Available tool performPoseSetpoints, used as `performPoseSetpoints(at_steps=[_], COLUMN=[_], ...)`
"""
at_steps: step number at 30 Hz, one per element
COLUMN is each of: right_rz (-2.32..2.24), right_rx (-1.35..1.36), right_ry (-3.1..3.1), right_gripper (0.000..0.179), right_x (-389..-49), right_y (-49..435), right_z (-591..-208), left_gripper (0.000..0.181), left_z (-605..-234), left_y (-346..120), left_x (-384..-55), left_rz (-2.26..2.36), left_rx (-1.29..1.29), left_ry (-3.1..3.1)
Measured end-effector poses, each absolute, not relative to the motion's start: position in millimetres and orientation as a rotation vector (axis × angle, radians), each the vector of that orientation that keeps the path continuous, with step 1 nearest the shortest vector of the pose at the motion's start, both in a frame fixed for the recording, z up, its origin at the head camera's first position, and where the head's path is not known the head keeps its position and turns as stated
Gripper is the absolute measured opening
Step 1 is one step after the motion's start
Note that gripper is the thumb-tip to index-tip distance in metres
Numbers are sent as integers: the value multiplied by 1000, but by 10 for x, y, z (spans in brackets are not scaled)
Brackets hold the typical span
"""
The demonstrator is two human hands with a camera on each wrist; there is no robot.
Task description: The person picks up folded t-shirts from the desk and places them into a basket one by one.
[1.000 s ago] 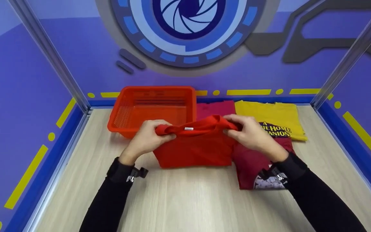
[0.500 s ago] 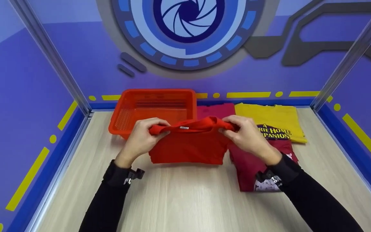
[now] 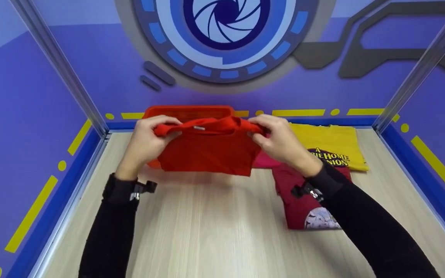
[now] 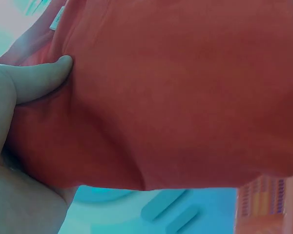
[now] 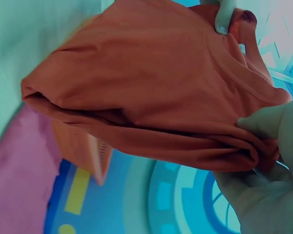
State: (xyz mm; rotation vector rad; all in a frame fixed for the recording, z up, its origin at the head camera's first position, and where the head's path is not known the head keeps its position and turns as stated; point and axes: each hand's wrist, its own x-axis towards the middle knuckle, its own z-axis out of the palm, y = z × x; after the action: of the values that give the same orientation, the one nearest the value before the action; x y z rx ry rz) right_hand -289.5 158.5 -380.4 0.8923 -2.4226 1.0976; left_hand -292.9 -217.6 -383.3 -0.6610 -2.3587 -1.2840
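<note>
Above the surface (image 3: 207,227), a folded red shirt (image 3: 211,152) partly hides a red basket (image 3: 189,109). The left hand (image 3: 145,141) and right hand (image 3: 280,141) pinch opposite ends of the shirt's top edge between thumb and fingers. At right lie a yellow shirt (image 3: 326,139) and a maroon shirt (image 3: 295,208).

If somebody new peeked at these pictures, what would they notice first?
Probably the red shirt, held up between the left grip and right grip, partly hiding the red basket. Then maybe the big round design on the back wall above, or the yellow shirt on the table to the right.
</note>
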Motion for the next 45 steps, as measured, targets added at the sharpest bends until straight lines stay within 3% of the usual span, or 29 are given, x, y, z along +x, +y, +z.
performPoseSetpoints(at_steps=[16, 27, 34, 39, 45], right_rz=[1119, 1541, 1520, 1368, 1248], right_rx=[959, 824, 665, 622, 674], right_ry=[-2312, -2471, -2667, -2685, -2690], right_gripper=[21, 27, 11, 18, 22], right_x=[-3279, -3439, -3802, -4053, -4260], right_y=[994, 809, 622, 569, 549], right_z=[-3628, -3581, -3774, -4019, -4278], left_gripper=[18, 29, 30, 25, 38], left_z=[-3475, -3314, -3543, -3736, -3910], left_y=[-2698, -3041, -3116, -2924, -2763], left_x=[-3167, -3343, -3816, -4079, -4255], left_rz=[-1314, -1500, -1424, -1258, -1214], left_rx=[-441, -389, -197, -94, 2], left_ry=[-2451, -2654, -2865, -2880, -2905])
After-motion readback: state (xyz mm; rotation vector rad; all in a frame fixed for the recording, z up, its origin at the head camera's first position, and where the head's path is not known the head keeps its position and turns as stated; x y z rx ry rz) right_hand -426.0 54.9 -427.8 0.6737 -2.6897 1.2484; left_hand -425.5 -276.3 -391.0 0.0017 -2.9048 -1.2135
